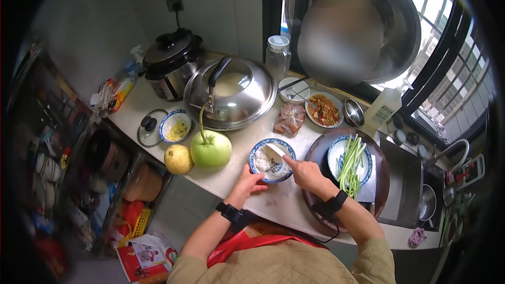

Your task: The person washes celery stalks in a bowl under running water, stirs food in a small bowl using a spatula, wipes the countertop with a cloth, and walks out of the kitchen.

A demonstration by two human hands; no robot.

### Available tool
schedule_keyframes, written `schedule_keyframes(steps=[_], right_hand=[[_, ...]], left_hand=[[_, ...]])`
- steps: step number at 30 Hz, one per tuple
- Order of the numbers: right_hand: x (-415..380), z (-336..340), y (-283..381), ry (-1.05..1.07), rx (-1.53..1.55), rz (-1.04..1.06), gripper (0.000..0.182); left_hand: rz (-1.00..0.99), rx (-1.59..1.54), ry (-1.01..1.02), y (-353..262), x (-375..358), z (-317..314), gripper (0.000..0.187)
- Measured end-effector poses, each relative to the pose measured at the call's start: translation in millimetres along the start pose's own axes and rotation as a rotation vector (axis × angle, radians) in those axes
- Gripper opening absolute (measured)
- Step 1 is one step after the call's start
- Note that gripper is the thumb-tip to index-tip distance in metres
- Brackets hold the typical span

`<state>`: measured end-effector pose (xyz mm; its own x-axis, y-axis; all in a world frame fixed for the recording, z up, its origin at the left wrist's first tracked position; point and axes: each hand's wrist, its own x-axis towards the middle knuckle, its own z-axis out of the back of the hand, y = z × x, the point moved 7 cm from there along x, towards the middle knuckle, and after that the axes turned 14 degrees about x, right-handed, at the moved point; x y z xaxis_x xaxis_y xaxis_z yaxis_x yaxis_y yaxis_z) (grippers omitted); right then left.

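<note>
Below the middle of the counter stands a small blue-patterned bowl [254, 164] with white powder and some dark bits in it. My left hand [245, 185] grips its near left side, the thumb stretched out along the base. My right hand [310, 175] is closed around a pale, flat-looking utensil [275, 150], whose far end lies over the inside of the bowl. To the right of this hand, long green stalks [351, 165] lie across another blue-patterned bowl [335, 152]. That bowl rests on a round dark board [319, 152] beside a broad metal blade [368, 192].
A large domed lidded pan [252, 100], a green gourd [211, 150] and a yellow fruit [179, 159] stand left. Behind are a bagged reddish food [289, 120], a plate of chopped food [323, 110] and a glass jug [277, 58]. The sink [402, 189] is at right.
</note>
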<state>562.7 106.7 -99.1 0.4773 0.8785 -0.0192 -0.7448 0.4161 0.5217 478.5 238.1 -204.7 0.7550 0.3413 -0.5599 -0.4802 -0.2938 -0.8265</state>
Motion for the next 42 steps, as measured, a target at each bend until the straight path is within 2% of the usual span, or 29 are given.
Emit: schedule_keyframes(steps=[2, 3, 6, 9, 11, 17, 20, 22, 23, 26, 28, 30, 31, 34, 36, 38, 40, 42], right_hand=[[7.6, 4.1, -1.5, -0.019, -0.017, -0.031, 0.055], [10.8, 6.6, -0.2, -0.016, -0.044, -0.032, 0.055], [26.7, 24.9, -2.3, 0.018, -0.115, -0.116, 0.051], [42.8, 29.9, -12.5, 0.08, -0.134, -0.107, 0.05], [50.4, 28.6, -5.6, 0.162, -0.113, 0.043, 0.049], [50.2, 21.9, 18.4, 0.333, -0.229, 0.127, 0.055], [26.6, 20.9, 30.4, 0.209, -0.195, 0.16, 0.055], [6.6, 22.3, 32.0, 0.109, -0.106, 0.096, 0.052], [-3.6, 18.5, 31.3, 0.089, -0.13, 0.053, 0.051], [-20.4, 22.0, 54.3, -0.003, -0.051, 0.009, 0.047], [-29.0, 34.6, 72.8, -0.052, 0.047, 0.026, 0.049], [-35.9, 46.6, 84.6, -0.038, 0.246, -0.022, 0.051], [-38.5, 48.8, 82.0, -0.088, 0.481, 0.023, 0.052], [-38.6, 54.3, 66.9, -0.257, 1.08, 0.035, 0.045], [-36.6, 52.6, 55.0, -0.317, 1.062, -0.115, 0.049], [-39.6, 24.5, 28.0, -0.308, 0.902, -0.238, 0.036], [-41.8, 14.2, 39.7, -0.288, 0.588, -0.163, 0.028], [-41.3, 0.6, 54.0, -0.211, 0.429, -0.233, 0.032]], left_hand=[[-0.052, -0.088, 0.029, -7.2, 5.3, -8.6, 0.057], [-0.026, -0.052, 0.032, -9.4, 7.8, -8.1, 0.064], [-0.042, 0.048, 0.117, -15.6, 16.6, -5.5, 0.065], [-0.016, 0.104, 0.172, -19.0, 21.7, -1.6, 0.067], [-0.022, 0.146, 0.209, -24.9, 25.7, 2.4, 0.069], [-0.02, 0.159, 0.357, -30.5, 31.9, 4.5, 0.07], [-0.039, 0.07, 0.359, -32.3, 25.8, 7.8, 0.07], [0.021, -0.026, 0.418, -27.3, 21.0, 6.2, 0.067], [0.012, -0.036, 0.401, -26.3, 17.3, 4.1, 0.067], [-0.002, -0.08, 0.158, -25.6, -1.4, 22.0, 0.064], [-0.03, -0.093, 0.249, -33.9, -22.3, 26.6, 0.061], [-0.058, -0.102, 0.208, -47.7, -52.8, 47.3, 0.06], [-0.071, -0.089, 0.237, -53.7, -67.8, 51.3, 0.06], [-0.062, -0.118, 0.085, -59.7, -106.8, 90.1, 0.06], [-0.065, -0.182, 0.013, -67.8, -127.2, 122.4, 0.063], [-0.146, -0.229, -0.092, -79.5, -139.5, 163.6, 0.064], [-0.212, -0.26, -0.237, -85.9, -139.3, 217.8, 0.06], [-0.278, -0.304, -0.344, -97.9, -136.5, 272.7, 0.058]])
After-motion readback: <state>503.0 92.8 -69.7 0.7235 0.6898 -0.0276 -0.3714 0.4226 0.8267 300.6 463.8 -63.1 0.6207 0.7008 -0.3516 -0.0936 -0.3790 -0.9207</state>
